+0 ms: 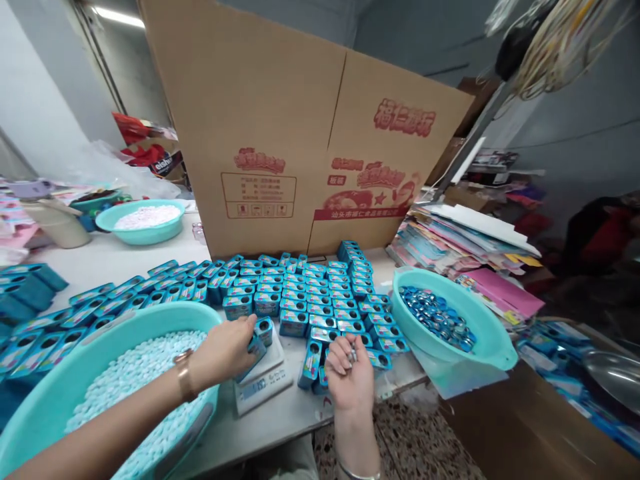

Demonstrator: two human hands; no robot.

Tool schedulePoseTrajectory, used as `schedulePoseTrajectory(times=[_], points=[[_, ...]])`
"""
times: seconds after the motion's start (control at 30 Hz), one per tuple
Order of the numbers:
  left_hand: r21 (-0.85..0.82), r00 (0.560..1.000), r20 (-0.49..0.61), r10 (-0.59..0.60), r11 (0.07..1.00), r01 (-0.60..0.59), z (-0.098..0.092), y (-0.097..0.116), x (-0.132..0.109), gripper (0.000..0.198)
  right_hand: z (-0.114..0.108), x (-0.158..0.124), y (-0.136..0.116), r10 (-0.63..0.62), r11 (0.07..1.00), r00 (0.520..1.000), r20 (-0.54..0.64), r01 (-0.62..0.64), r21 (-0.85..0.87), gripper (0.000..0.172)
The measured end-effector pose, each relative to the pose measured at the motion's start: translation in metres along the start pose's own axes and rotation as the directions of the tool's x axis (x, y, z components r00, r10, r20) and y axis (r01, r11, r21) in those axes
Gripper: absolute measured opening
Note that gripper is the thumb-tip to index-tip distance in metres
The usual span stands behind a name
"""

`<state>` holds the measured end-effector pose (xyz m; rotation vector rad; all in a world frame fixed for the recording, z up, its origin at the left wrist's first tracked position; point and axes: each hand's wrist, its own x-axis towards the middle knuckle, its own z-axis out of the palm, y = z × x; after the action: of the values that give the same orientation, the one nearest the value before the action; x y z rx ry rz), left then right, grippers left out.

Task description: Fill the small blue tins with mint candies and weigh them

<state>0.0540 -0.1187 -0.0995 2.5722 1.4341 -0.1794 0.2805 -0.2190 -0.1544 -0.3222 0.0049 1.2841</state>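
Note:
My left hand (227, 353) has its fingers closed on a small blue box (257, 352) at the kitchen scale (263, 392). Just behind it, a second blue box (264, 329) with a round dark hole in its top stands on the scale. My right hand (351, 377) is turned palm up with its fingers curled over a few small pale tablets (353, 353), partly hidden. It is held in front of many blue boxes (320, 312) set in close rows. Under my left forearm is a turquoise tub (150, 319) of pale blue tablets (135, 373).
At right, a turquoise basin (483, 333) holds shiny blue round pieces (437, 319). A large cardboard sheet (280, 100) stands behind the boxes. Further back are a basin of pale pieces (145, 217) and stacked printed cards (460, 233). The white table's front edge (295, 427) is close.

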Motion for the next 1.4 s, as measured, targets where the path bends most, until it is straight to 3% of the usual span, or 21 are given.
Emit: schedulePoseTrajectory(times=[0.13,0.23,0.4,0.5,0.6,0.73,0.83,0.93,1.0,1.17,1.27,1.4], points=[[-0.028,0.990,-0.110,-0.093,0.995,0.091,-0.035,-0.039,-0.035,0.056,0.005,0.006,0.008,0.043,0.998,0.999,-0.019,-0.042,0.037,0.013],[0.036,0.964,-0.195,-0.179,0.981,0.190,-0.035,-0.085,-0.050,0.056,0.010,0.012,0.019,0.069,0.997,0.997,-0.036,-0.068,0.030,0.013],[0.056,0.951,-0.163,-0.264,0.959,0.276,0.024,-0.151,-0.052,0.059,0.022,0.026,0.038,0.111,0.993,0.992,-0.059,-0.113,-0.040,0.013],[0.008,0.962,-0.084,-0.261,0.965,0.262,0.060,-0.168,-0.051,0.060,0.031,0.036,0.049,0.109,0.989,0.991,-0.082,-0.116,-0.096,0.016],[-0.059,0.971,-0.043,-0.233,0.971,0.231,0.082,-0.173,-0.051,0.066,0.038,0.046,0.059,0.099,0.981,0.989,-0.110,-0.116,-0.156,0.016],[-0.164,0.968,-0.040,-0.249,0.957,0.239,0.084,-0.173,-0.054,0.081,0.046,0.058,0.073,0.092,0.970,0.990,-0.103,-0.112,-0.217,0.014],[-0.196,0.965,-0.146,-0.219,0.962,0.189,0.070,-0.158,-0.055,0.087,0.050,0.065,0.081,0.095,0.965,0.991,-0.098,-0.116,-0.237,0.014],[-0.265,0.968,-0.223,-0.115,0.963,0.053,0.053,-0.124,-0.048,0.081,0.052,0.071,0.087,0.086,0.966,0.990,-0.108,-0.109,-0.234,0.016],[-0.308,0.981,-0.193,-0.014,0.950,-0.047,0.046,-0.096,-0.035,0.077,0.051,0.074,0.089,0.076,0.973,0.989,-0.129,-0.102,-0.207,0.018],[-0.275,0.984,-0.147,0.096,0.952,-0.133,0.056,-0.046,0.016,0.059,0.043,0.072,0.085,0.072,0.989,0.963,-0.261,-0.102,-0.104,0.019],[-0.338,0.963,-0.229,0.140,0.917,-0.214,0.056,-0.039,0.028,0.040,0.044,0.063,0.078,0.018,0.994,0.930,-0.366,-0.057,-0.097,0.020],[-0.540,0.912,-0.409,0.028,0.799,-0.266,0.020,-0.045,0.002,0.037,0.056,0.049,0.082,-0.002,0.992,0.898,-0.440,-0.052,-0.111,0.021]])
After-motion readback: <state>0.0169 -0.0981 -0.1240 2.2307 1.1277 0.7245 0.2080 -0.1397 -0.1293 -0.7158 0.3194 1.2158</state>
